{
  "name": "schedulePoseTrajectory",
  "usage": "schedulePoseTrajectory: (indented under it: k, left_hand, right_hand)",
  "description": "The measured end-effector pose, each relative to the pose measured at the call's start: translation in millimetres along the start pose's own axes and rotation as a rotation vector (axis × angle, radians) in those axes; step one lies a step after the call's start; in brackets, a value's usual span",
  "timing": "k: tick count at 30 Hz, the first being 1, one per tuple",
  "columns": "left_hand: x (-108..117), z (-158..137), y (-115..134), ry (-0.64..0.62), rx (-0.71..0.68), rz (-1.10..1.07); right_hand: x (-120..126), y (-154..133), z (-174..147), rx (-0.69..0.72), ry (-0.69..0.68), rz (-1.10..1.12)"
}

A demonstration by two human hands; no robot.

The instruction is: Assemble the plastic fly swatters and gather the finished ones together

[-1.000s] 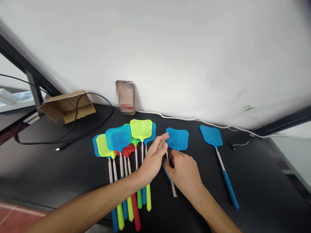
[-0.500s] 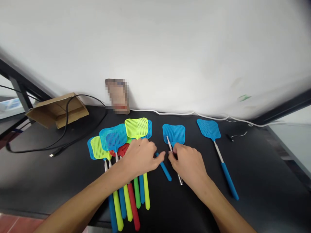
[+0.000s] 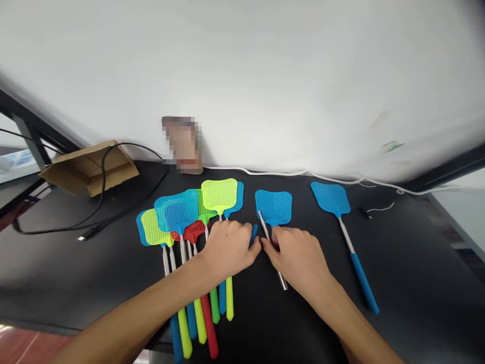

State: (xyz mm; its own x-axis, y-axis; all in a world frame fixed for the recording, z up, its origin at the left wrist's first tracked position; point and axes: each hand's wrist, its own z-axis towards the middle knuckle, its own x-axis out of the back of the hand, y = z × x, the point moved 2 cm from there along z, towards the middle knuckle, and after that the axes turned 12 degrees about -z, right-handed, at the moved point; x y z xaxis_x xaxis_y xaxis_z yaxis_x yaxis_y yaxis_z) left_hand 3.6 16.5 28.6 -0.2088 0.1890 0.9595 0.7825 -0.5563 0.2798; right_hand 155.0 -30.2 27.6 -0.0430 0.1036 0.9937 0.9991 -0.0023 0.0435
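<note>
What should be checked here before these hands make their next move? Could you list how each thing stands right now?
1. Left hand has the blue handle: ok, one end shows between thumb and fingers.
2. Right hand has the metal rod: ok, both rod ends stick out.
3. Lower end of the nearest blue swatter head in view: not ok, the right hand covers it.
4. Left arm free of the swatter group: cannot tell, it crosses over the shafts, but contact is unclear.
5. Far-right blue swatter apart from the right hand: ok.
6. Black cable away from both hands: ok.
</note>
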Motion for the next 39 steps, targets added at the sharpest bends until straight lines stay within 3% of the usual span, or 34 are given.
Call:
schedulePoseTrajectory:
  k: [16,19,22,25,28,34,39]
  left_hand:
    - [-6.8,3.7,-4.9,0.128,-0.079,-0.04]
    - [-4.0,4.7,-6.0,0.183,-0.084,-0.159]
    - [1.1,4.4,-6.8,0.219,-0.135,-0.401]
    - [6.6,1.6,-6.1,0.139,-0.176,-0.748]
    - [11.1,-2.6,-3.5,0.022,-0.208,-1.025]
    - [12.2,-5.2,0.7,-0.018,-0.278,-1.11]
    - [8.4,-3.3,-0.3,0.031,-0.25,-1.087]
  right_hand:
    - [1.6,2.7,0.7,0.012,-0.039,0.036]
    - [6.3,14.7,2.4,0.033,-0.025,0.273]
    - [14.7,32.7,3.2,0.041,-0.011,0.716]
    - [21.8,46.4,3.0,-0.022,0.003,1.165]
    - [27.2,49.6,3.3,-0.067,0.127,1.458]
    - [33.6,45.3,5.2,-0.058,0.443,1.606]
    - [33.2,46.6,5.2,-0.086,0.506,1.61]
